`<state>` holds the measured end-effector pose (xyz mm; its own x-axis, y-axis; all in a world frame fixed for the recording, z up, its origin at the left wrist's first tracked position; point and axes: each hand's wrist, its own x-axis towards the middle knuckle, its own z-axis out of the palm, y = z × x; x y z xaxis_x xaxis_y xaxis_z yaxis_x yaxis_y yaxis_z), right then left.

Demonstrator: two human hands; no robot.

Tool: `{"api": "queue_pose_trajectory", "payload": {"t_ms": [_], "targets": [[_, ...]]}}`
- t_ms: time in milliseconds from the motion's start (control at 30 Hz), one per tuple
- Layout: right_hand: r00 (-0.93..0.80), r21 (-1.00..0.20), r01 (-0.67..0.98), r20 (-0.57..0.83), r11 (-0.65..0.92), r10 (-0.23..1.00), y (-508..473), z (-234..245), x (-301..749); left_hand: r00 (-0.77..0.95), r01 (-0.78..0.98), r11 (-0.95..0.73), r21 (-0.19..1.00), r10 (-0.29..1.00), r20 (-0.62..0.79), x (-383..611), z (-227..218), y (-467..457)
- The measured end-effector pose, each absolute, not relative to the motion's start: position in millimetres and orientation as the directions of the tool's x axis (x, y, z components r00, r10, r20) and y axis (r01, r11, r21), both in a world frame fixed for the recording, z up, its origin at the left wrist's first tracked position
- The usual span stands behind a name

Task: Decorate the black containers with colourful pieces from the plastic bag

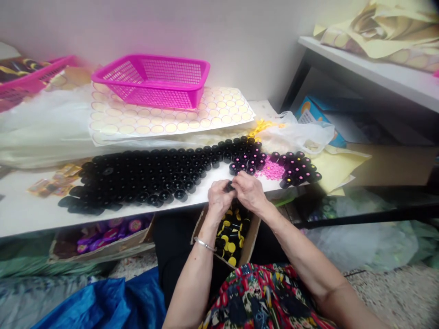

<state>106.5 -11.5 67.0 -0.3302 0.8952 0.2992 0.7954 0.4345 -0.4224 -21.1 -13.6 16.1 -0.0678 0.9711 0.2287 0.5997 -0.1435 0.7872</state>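
My left hand (219, 198) and my right hand (249, 192) meet at the front edge of the white table (30, 208), fingers pinched together around a small black cap (229, 186). Just below them sits an open cardboard box (252, 237) holding black caps with yellow inserts (230, 235). A wide spread of black caps (147, 176) lies on the table ahead of the hands. To the right are caps with pink inserts (298, 169) and a small heap of pink discs (272, 171).
A pink mesh basket (154, 80) rests on sheets of round stickers (222, 114) at the back. Yellow discs (262, 125) lie in a clear plastic bag (302, 132). Another cardboard box (103, 249) with purple items sits under the table's left. A blue bag (103, 301) lies by my knee.
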Motion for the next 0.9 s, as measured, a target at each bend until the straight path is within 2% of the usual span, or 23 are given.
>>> {"api": "queue_pose_trajectory", "payload": {"t_ms": [133, 367, 500, 667, 900], "targets": [[-0.332, -0.328, 0.862, 0.212, 0.387, 0.919, -8.8, 67.2, 99.6, -0.036, 0.62, -0.181, 0.764, 0.965, 0.259, -21.7, 14.4, -12.5], [-0.401, -0.251, 0.864, 0.184, 0.437, 0.897, -6.9, 69.4, 96.8, -0.007, 0.62, -0.201, 0.758, 0.965, 0.262, -24.0, 17.5, -13.6], [-0.388, -0.245, 0.873, 0.171, 0.421, 0.906, -7.3, 68.8, 93.8, -0.002, 0.611, -0.203, 0.765, 0.966, 0.258, -24.1, 16.9, -14.3], [-0.335, -0.331, 0.869, 0.15, 0.367, 0.93, -8.7, 69.7, 93.6, -0.011, 0.632, -0.188, 0.752, 0.968, 0.25, -23.6, 15.5, -13.5], [-0.204, -0.611, 0.721, 0.262, 0.326, 0.943, -5.9, 62.8, 103.2, -0.007, 0.632, -0.196, 0.75, 0.966, 0.258, -23.1, 17.0, -13.4]]}}
